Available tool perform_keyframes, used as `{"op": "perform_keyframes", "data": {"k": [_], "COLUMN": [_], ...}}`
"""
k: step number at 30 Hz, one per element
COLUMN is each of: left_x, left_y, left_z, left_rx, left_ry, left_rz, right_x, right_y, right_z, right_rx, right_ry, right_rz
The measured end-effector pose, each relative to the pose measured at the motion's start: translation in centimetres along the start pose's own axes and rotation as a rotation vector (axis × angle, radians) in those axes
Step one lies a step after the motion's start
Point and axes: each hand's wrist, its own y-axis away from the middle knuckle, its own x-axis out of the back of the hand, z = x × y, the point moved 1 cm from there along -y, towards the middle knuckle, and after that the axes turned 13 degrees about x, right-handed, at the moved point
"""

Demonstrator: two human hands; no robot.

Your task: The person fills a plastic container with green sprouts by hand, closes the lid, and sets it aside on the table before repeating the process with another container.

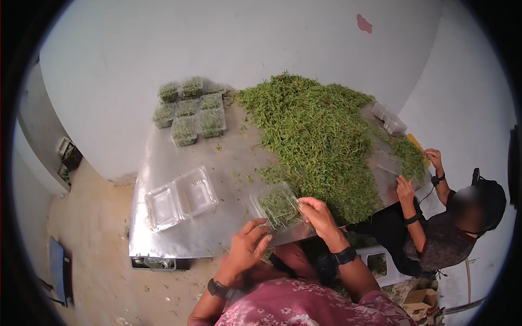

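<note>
A clear plastic clamshell box (278, 206) with green sprigs in it lies near the table's front edge, right in front of me. My right hand (321, 218) pinches its right rim between thumb and fingers. At the box's lower left corner is my left hand (249, 245), its fingers bent but apart, with the fingertips right at the edge. A large heap of leafy green stems (321, 141) spreads just beyond and to the right of the box. To the left, an unfolded clear clamshell box (182, 198) lies with both halves facing up.
Several filled boxes (187, 117) stand grouped at the back left of the metal table (234, 163). A stack of clear containers (389, 118) is at the far right. A co-worker (440, 239) at the right reaches over the greens. A crate (154, 263) is under the table's left corner.
</note>
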Motion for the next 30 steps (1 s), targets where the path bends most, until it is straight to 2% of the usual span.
{"op": "perform_keyframes", "data": {"k": [2, 8, 14, 17, 20, 25, 30], "left_x": [0.1, 1.1, 2.0, 2.9, 3.5, 4.3, 3.6], "left_y": [-0.2, -1.0, -1.0, -1.1, -2.0, -3.1, -3.4], "left_z": [0.0, -0.5, -0.6, 0.3, -0.1, -0.6, -2.0], "left_rx": [-0.053, 0.013, 0.076, 0.204, 0.012, 0.052, 0.220], "left_ry": [0.024, 0.145, 0.045, 0.019, -0.055, 0.043, 0.326], "left_rz": [-0.042, -0.117, -0.100, 0.115, 0.375, 0.338, 0.151], "right_x": [0.3, -0.7, -1.2, -1.8, -2.4, -3.2, -3.6], "right_y": [-0.4, -0.1, -0.2, 0.2, 0.9, 1.9, 1.8], "right_z": [-0.5, 0.2, -1.2, -3.1, -4.3, -5.9, -6.5], "right_rx": [0.007, 0.132, 0.186, 0.304, 0.418, 0.548, 0.640], "right_ry": [0.035, 0.085, 0.219, 0.318, 0.352, 0.366, 0.388], "right_rz": [-0.009, -0.036, -0.098, -0.140, -0.176, -0.242, -0.269]}}
